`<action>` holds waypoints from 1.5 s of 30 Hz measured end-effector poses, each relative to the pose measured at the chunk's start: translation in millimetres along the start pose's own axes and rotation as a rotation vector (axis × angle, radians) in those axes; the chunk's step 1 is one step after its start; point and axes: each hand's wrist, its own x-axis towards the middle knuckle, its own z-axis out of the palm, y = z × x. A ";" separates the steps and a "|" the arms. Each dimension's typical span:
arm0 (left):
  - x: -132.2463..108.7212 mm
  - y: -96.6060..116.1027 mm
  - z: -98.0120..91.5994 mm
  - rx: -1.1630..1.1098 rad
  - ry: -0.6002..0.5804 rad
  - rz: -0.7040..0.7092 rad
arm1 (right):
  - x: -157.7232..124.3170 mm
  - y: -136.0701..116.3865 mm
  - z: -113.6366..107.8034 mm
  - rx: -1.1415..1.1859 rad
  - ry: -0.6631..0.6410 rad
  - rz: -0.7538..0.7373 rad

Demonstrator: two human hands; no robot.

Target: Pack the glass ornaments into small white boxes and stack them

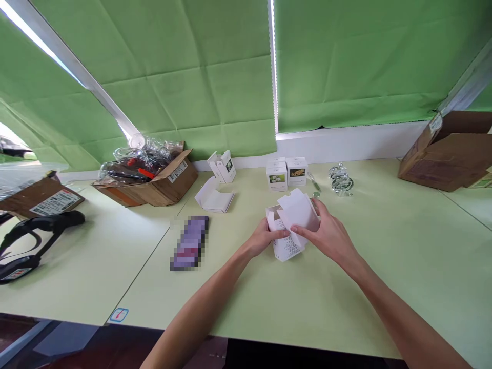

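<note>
Over the middle of the table, my left hand [263,238] is closed on a small white printed box [285,248], which is tilted with its top open. My right hand [326,230] grips a folded piece of white card [302,212] that overlaps the box's opening. Whether the card is partly inside the box I cannot tell. Just beyond my hands stand several small white boxes with flower pictures [277,177]. Near them lie a thin green-and-clear item [313,182], a small round green piece [316,195] and some shiny clear coiled pieces [340,179].
An opened white carton [223,166] and an unfolded white card [214,197] lie left of centre. A blurred purple rectangular item [189,243] is nearer me. Cardboard boxes stand at the left [165,179] and right [448,148]. Black headgear [46,225] rests at the far left.
</note>
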 end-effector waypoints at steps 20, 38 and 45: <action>-3.9 3.3 5.1 0.392 0.193 0.245 | 18.9 13.1 -23.7 0.686 0.084 0.152; -25.5 6.8 26.9 0.624 0.009 0.310 | -20.9 -19.5 -15.9 1.012 0.040 0.021; -24.6 8.2 28.1 0.696 -0.028 0.304 | -27.8 -24.4 -7.7 0.847 0.182 -0.066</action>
